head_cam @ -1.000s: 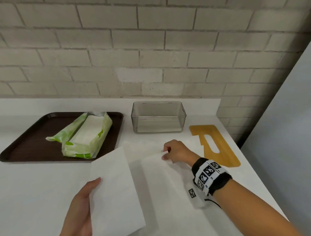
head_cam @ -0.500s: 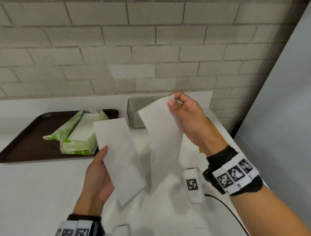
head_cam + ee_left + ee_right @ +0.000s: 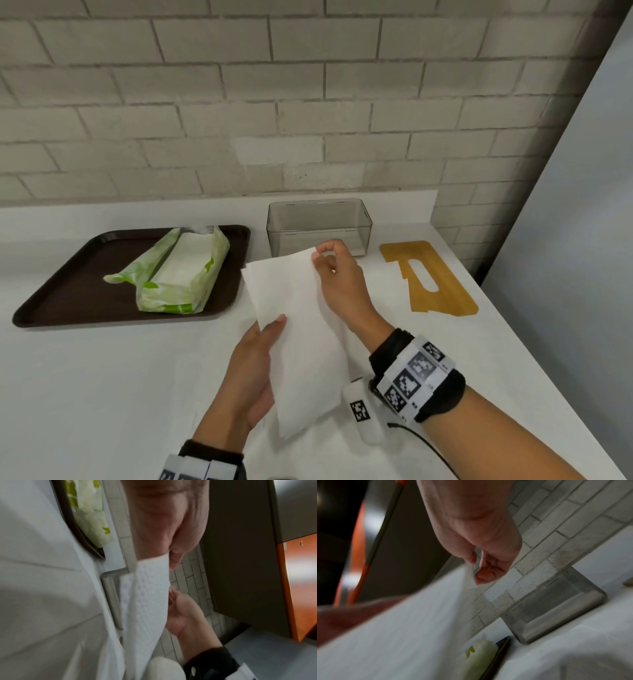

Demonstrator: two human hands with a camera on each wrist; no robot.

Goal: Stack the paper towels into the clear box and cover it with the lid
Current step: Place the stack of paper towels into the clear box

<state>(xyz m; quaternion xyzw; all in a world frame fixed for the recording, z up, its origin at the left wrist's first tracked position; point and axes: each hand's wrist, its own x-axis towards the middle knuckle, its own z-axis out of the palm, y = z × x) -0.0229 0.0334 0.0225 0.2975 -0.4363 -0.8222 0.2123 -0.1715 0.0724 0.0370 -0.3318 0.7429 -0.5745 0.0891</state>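
Two white paper towels (image 3: 301,342) are held together, one over the other, above the counter. My left hand (image 3: 270,346) grips their lower left edge, thumb on top and fingers hidden behind. My right hand (image 3: 318,255) pinches the top right corner of the front towel. In the left wrist view the embossed paper towel (image 3: 145,601) hangs below my left hand (image 3: 171,555). The right wrist view shows my right hand (image 3: 479,573) pinching the blurred paper towel (image 3: 402,615). The clear box (image 3: 318,226) stands open just behind the hands. The wooden lid (image 3: 428,277) lies flat to its right.
A dark brown tray (image 3: 51,291) at the left carries an opened green package (image 3: 185,274) of more towels. Another white sheet (image 3: 565,649) lies flat on the white counter (image 3: 102,394) under the hands. A brick wall rises behind, and the counter edge runs along the right.
My right hand lifted a towel off the counter, then came down and left, laying it over the one in my left hand. The two sheets, apart before, now overlap.
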